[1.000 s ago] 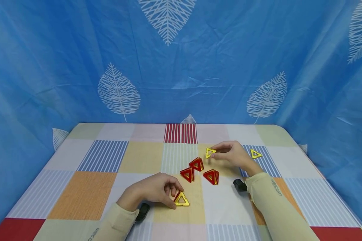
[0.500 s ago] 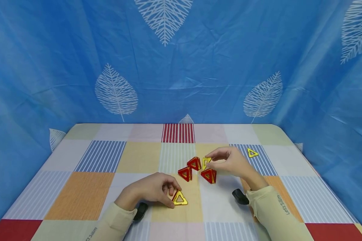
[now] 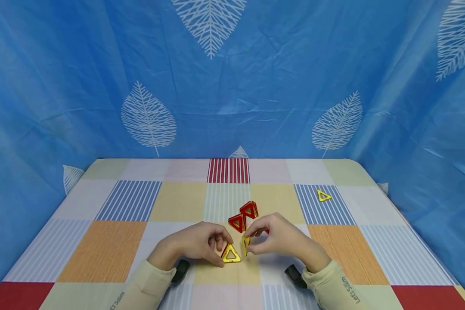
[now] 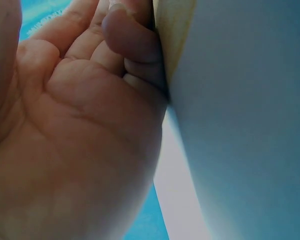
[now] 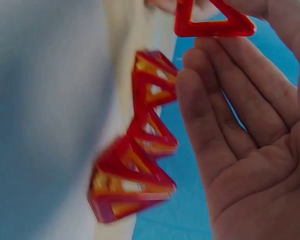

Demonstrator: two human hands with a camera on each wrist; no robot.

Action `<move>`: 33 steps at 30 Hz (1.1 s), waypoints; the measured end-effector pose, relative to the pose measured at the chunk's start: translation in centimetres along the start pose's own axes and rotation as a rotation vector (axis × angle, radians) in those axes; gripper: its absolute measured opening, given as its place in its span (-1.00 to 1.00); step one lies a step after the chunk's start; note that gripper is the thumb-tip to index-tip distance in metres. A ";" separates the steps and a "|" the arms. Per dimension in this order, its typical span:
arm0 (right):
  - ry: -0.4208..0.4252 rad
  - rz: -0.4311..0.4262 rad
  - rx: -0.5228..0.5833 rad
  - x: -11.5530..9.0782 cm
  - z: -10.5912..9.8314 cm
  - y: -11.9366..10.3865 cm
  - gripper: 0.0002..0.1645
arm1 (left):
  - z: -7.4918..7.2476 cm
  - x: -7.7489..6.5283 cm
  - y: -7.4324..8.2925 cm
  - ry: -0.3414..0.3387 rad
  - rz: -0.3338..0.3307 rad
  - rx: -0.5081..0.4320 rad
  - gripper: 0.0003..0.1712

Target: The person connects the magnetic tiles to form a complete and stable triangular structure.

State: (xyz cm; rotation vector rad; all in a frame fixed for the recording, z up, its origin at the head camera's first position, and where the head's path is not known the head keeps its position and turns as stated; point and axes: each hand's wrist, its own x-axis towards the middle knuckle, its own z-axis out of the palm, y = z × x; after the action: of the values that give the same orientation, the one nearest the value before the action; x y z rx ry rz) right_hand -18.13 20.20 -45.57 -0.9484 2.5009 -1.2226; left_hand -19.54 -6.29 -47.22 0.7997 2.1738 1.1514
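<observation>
My left hand (image 3: 195,242) rests on the cloth and grips a yellow triangle tile (image 3: 231,260) with a strip of red along its left edge. Just to its right, my right hand (image 3: 279,237) pinches another triangle tile (image 3: 243,246) on edge, a small gap from the left one. That pinched tile looks yellow in the head view but red in the right wrist view (image 5: 215,28). Two small red-and-yellow pyramids (image 3: 249,209) stand behind the hands; a third (image 5: 132,185) is mostly hidden by the right hand in the head view. The left wrist view shows only palm and fingers.
One loose yellow triangle tile (image 3: 323,199) lies flat at the far right on a blue-striped patch. The patchwork tablecloth (image 3: 120,249) covers the table, and a blue leaf-print curtain (image 3: 232,107) closes off its back and sides.
My right hand has brought its tile from beyond the pyramids toward me and left, close to the left hand's tile. The left hand keeps its grip in place.
</observation>
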 end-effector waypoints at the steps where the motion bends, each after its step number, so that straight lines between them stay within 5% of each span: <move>1: -0.012 -0.010 -0.001 0.1 0.3 0.1 -0.81 | 0.0 0.0 0.0 0.001 0.000 0.003 -0.54; 8: -0.036 -0.057 -0.048 0.7 1.9 0.4 -0.79 | -0.1 0.0 0.0 0.009 0.005 0.009 -0.55; 21: -0.055 0.085 0.166 0.8 2.7 0.3 -0.72 | -0.2 0.2 -0.4 0.027 0.001 0.019 -0.55; 33: -0.058 0.146 0.181 0.8 3.1 0.0 -0.72 | -0.1 0.3 -0.5 0.035 0.018 0.028 -0.60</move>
State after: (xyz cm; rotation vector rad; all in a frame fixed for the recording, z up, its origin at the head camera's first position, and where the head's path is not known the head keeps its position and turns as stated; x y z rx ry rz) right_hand -17.35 17.74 -47.44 -0.7326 2.3220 -1.3272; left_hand -19.93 -6.42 -47.67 0.8179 2.2199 1.1547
